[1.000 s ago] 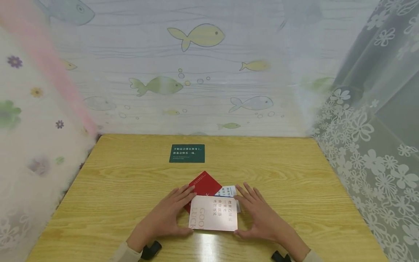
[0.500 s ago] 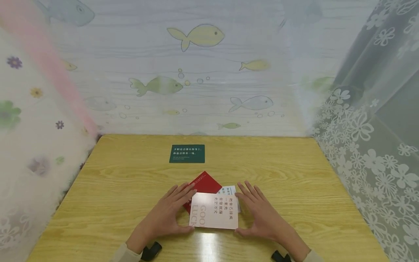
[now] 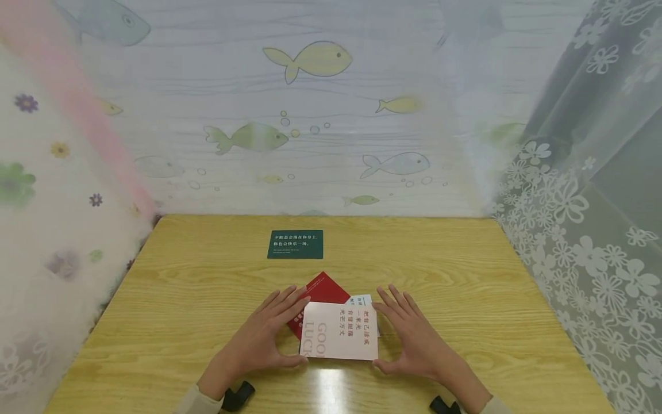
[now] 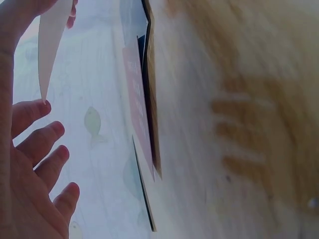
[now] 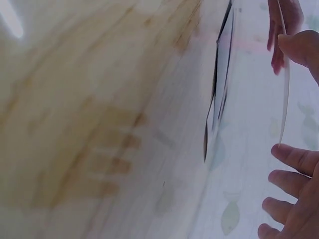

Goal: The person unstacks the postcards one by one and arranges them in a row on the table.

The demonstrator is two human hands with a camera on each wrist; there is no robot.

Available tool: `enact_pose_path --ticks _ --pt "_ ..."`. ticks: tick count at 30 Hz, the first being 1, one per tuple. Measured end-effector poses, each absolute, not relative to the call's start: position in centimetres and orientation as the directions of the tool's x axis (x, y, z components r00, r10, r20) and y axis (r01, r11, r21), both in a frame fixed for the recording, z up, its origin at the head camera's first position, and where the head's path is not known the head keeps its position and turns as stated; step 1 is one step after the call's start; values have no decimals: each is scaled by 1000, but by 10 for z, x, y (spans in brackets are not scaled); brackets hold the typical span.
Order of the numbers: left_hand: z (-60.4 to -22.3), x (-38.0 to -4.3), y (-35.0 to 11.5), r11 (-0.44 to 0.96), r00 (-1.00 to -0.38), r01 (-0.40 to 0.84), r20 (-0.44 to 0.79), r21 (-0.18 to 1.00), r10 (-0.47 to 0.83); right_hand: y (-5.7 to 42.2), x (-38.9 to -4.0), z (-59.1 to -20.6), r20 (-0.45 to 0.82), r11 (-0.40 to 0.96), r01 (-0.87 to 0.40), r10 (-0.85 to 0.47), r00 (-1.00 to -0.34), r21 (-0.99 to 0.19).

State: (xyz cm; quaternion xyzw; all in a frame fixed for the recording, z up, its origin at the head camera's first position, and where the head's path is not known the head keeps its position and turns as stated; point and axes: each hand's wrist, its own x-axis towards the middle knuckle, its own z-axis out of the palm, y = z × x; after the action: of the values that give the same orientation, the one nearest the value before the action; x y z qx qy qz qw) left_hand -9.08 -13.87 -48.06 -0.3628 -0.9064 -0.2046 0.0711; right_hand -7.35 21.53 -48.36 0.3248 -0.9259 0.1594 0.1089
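Observation:
In the head view a pale pink card [image 3: 336, 339] printed "GOOD LUCK" is held between both hands. My left hand [image 3: 256, 339] grips its left edge, thumb at the near corner and index finger at the far one. The right hand [image 3: 421, 342] grips the right edge the same way. Both wrist views show the pale card [image 4: 51, 50] raised off the table, with the other fingers spread apart. Beneath and behind it lie a red card [image 3: 324, 287], turned diagonally, and a white card [image 3: 366, 299] with blue print, both partly covered.
A dark green card [image 3: 295, 244] with white writing lies farther back on the wood-grain table [image 3: 414, 259]. A fish-patterned curtain [image 3: 331, 115] hangs behind the table, with a flowered cloth [image 3: 62, 201] at left and a lace curtain [image 3: 584, 241] at right.
The pale pink card has shifted slightly up and away in the head view, covering more of the white card. Both hands keep their grip. The red and green cards lie where they were.

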Motion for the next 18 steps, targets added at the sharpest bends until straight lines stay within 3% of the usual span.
enact_pose_path --ticks 18 --pt "-480 -104 -134 673 -733 680 255 291 631 221 -82 -483 318 743 -633 -559 -766 -219"
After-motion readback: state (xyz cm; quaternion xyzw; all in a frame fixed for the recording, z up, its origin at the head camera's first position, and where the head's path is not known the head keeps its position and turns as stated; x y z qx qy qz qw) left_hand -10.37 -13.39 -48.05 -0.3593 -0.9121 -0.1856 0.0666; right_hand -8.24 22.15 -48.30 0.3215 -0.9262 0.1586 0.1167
